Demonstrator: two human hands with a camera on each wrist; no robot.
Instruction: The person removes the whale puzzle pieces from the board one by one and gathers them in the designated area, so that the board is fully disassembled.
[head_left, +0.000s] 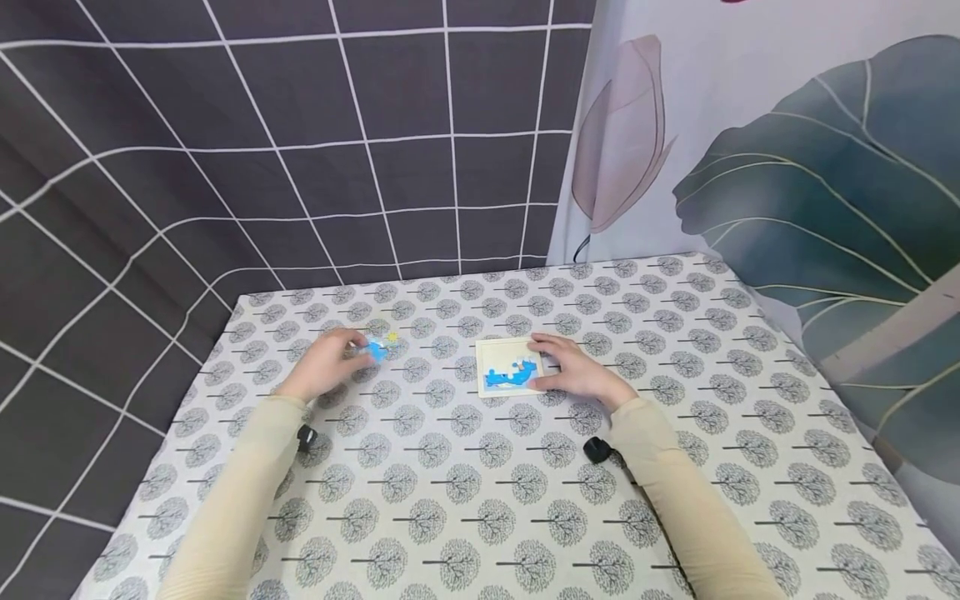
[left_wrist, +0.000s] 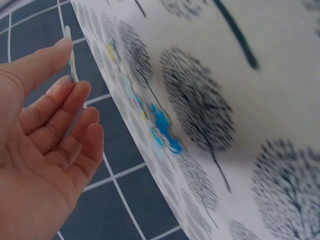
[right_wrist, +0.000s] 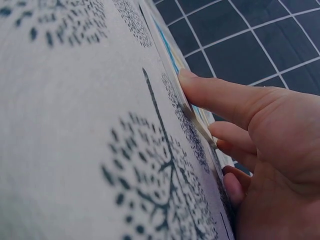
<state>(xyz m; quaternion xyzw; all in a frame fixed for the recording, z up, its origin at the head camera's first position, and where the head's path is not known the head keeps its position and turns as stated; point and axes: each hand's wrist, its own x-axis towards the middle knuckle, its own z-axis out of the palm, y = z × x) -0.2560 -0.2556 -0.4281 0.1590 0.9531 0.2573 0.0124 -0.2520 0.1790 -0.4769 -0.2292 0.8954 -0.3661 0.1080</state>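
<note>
My left hand (head_left: pixel 327 364) pinches a thin, flat puzzle piece (left_wrist: pixel 73 65) between thumb and fingers; the left wrist view shows it edge-on, with its printed face hidden. Below this hand, loose blue and yellow puzzle pieces (left_wrist: pixel 162 125) lie on the tablecloth. The head view has a sun-shaped yellow piece (head_left: pixel 392 337) just beyond the left fingertips. A cream, shallow puzzle tray (head_left: pixel 482 371) lies flat, partly filled with joined blue pieces (head_left: pixel 504 378) along its lower side. My right hand (head_left: pixel 573 369) grips the tray's right edge, thumb at the near corner and fingers at the far one.
A white cloth with grey tree prints (head_left: pixel 465 483) covers the table. Behind it hangs a dark curtain with a white grid (head_left: pixel 405 175); at the right is a pale curtain with large leaf prints (head_left: pixel 832 167). Black wrist cameras (head_left: pixel 597 450) sit by both sleeves.
</note>
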